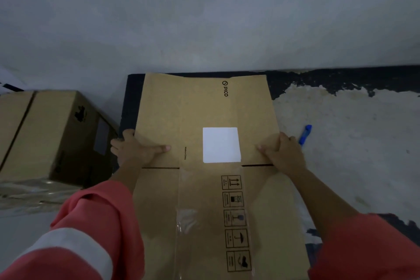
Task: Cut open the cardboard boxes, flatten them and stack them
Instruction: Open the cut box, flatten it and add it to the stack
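A flattened brown cardboard box [204,109] with a white label and "PICO" print lies on the floor in front of me, reaching from the wall to the bottom of the view. My left hand [136,150] grips its left edge, thumb on top, fingers curled under. My right hand [281,152] grips the right edge the same way. An unopened taped cardboard box [52,134] stands at the left. A blue box cutter [305,134] lies on the floor just right of my right hand.
A grey wall [204,18] runs across just behind the flat box. The floor [352,143] has dark paint worn to pale concrete on the right. A dark mat or flat sheet [129,102] shows under the box's left edge.
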